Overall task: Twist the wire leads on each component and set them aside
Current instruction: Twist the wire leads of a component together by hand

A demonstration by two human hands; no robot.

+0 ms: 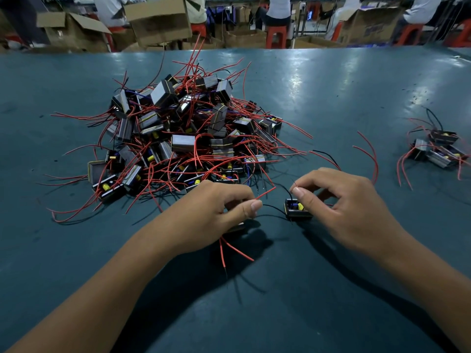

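Left hand point(219, 212) pinches a red lead point(265, 193), right hand point(341, 200) pinches a thin, possibly bare wire end above the component point(297, 211), near the pile point(183, 133).

Your teal bench point(331, 85) carries a big heap of components point(178, 138) with red leads at left, a small cluster point(437, 149) far right, and one component point(297, 211) near you.

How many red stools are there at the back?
4 that I can make out: stool behind the pile, stool mid-back, stool back right, stool at far right. More may be hidden behind boxes.
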